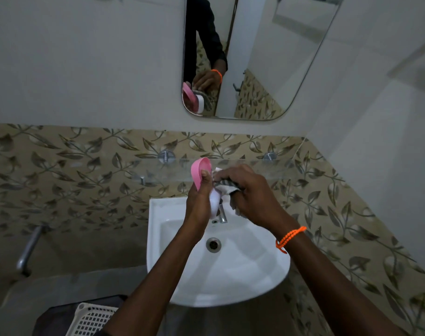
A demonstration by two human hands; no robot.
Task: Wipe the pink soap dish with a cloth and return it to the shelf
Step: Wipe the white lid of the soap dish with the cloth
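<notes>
Left hand (pixel 198 202) grips soap dish (pixel 199 171), above sink (pixel 155 238)

Pink soap dish (pixel 199 172) held on edge above sink; striped cloth (pixel 227 187) bunched against it, apparently touching.

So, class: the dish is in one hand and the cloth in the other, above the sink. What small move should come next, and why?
Probably rub the cloth across the soap dish. The left hand holds the dish tilted over the sink, the right hand presses the cloth against it, and the glass shelf behind waits bare.
</notes>
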